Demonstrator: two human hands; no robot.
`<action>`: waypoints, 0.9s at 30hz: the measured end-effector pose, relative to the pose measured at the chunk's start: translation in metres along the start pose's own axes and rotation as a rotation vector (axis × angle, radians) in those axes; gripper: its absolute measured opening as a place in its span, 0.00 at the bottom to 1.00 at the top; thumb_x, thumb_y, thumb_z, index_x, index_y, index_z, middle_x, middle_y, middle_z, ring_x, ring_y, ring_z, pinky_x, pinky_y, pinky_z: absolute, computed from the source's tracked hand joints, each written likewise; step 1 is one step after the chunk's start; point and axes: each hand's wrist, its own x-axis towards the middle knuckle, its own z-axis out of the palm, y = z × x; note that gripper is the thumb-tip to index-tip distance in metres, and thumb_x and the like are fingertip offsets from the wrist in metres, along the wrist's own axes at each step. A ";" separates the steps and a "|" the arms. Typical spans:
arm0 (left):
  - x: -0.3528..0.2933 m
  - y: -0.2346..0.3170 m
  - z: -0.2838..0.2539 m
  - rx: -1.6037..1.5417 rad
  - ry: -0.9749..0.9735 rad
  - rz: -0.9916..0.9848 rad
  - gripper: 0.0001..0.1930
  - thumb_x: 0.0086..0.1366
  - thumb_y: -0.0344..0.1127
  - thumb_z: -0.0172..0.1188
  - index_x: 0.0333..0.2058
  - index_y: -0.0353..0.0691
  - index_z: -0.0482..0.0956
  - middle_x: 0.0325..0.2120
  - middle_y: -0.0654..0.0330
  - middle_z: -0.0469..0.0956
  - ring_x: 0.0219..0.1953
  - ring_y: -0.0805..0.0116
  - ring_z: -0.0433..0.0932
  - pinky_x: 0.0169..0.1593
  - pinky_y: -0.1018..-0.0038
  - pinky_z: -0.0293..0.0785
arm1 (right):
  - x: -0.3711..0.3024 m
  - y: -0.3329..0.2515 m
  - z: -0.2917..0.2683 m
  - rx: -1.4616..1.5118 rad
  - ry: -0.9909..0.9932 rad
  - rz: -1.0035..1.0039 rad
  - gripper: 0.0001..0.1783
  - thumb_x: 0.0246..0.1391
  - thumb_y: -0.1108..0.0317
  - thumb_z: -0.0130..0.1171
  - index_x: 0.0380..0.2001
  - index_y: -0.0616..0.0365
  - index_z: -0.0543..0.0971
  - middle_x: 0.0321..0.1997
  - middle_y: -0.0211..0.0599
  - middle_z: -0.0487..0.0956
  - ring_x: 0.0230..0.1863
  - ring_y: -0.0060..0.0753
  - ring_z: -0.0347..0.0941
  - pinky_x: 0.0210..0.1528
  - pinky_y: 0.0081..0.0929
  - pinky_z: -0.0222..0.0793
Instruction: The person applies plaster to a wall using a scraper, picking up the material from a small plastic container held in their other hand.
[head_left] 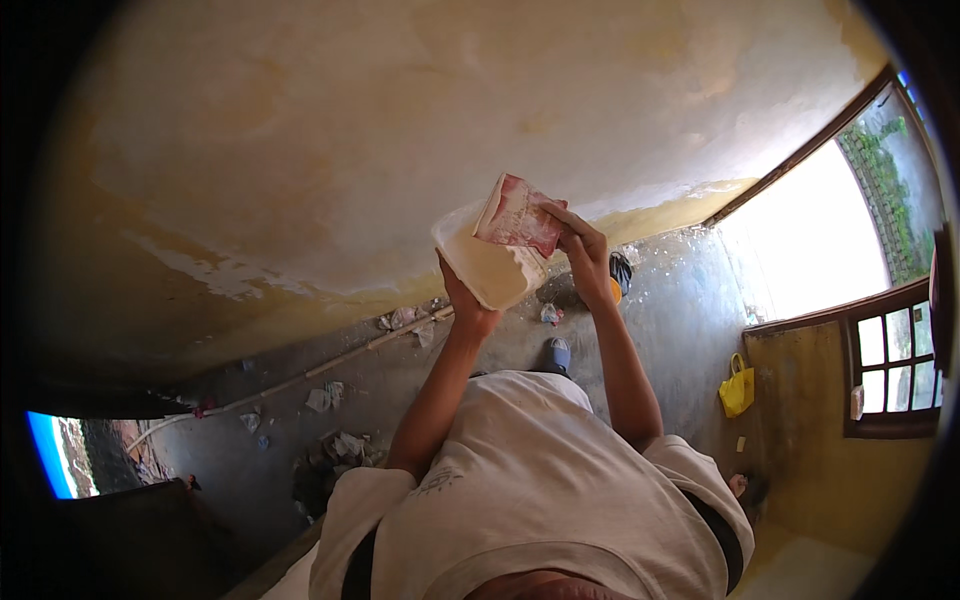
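My left hand [466, 300] grips the side of a shallow cream-white plastic tub [488, 275], tilted so its pale inside shows. Whether a pale paste coats the tub's inside, I cannot tell. Pinched in my right hand [585, 248] is a flat, squarish red piece [525, 213] smeared with white; its exact kind is unclear. It is held over the tub's upper right part and hides some of its rim. Both hands are close to the patchy cream and yellow wall [330, 150] in front of me.
A long thin pole [300, 376] lies along the wall's foot, with crumpled scraps [325, 397] around it. On the grey floor [670, 300] are a black bag [621, 268] and a yellow bag [738, 388]. A bright doorway [805, 235] and barred window [898, 360] are at right.
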 end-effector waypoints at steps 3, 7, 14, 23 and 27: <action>0.005 -0.005 -0.004 -0.307 -0.138 -0.237 0.29 0.77 0.67 0.43 0.60 0.53 0.74 0.47 0.66 0.81 0.50 0.65 0.83 0.55 0.61 0.82 | -0.010 0.000 -0.006 0.222 0.104 0.038 0.21 0.68 0.74 0.59 0.62 0.64 0.78 0.55 0.40 0.84 0.49 0.26 0.82 0.54 0.23 0.77; 0.001 -0.018 -0.006 -0.315 -0.163 -0.166 0.29 0.67 0.46 0.59 0.66 0.49 0.66 0.58 0.61 0.74 0.59 0.62 0.77 0.60 0.60 0.79 | -0.010 0.005 -0.021 0.136 0.351 0.221 0.27 0.64 0.71 0.67 0.65 0.62 0.76 0.41 0.34 0.85 0.35 0.14 0.77 0.32 0.12 0.71; 0.006 -0.032 -0.022 -0.312 -0.133 -0.128 0.43 0.61 0.29 0.72 0.71 0.48 0.58 0.63 0.59 0.70 0.64 0.62 0.73 0.68 0.58 0.74 | 0.036 -0.019 -0.073 0.169 0.480 0.037 0.25 0.64 0.68 0.67 0.61 0.57 0.73 0.40 0.31 0.80 0.30 0.19 0.74 0.28 0.20 0.67; 0.009 -0.024 -0.029 -0.306 -0.018 -0.250 0.29 0.75 0.65 0.49 0.64 0.55 0.74 0.59 0.70 0.77 0.63 0.64 0.74 0.71 0.57 0.66 | 0.160 -0.104 -0.153 -0.321 0.706 -0.299 0.14 0.70 0.65 0.53 0.54 0.59 0.73 0.45 0.45 0.83 0.46 0.35 0.79 0.41 0.33 0.77; 0.009 -0.027 -0.024 -0.294 -0.044 -0.252 0.29 0.75 0.65 0.49 0.64 0.55 0.74 0.59 0.69 0.77 0.62 0.64 0.74 0.70 0.57 0.66 | 0.236 -0.169 -0.208 -0.717 1.041 -0.578 0.23 0.70 0.61 0.49 0.64 0.55 0.77 0.48 0.59 0.85 0.52 0.63 0.81 0.54 0.51 0.74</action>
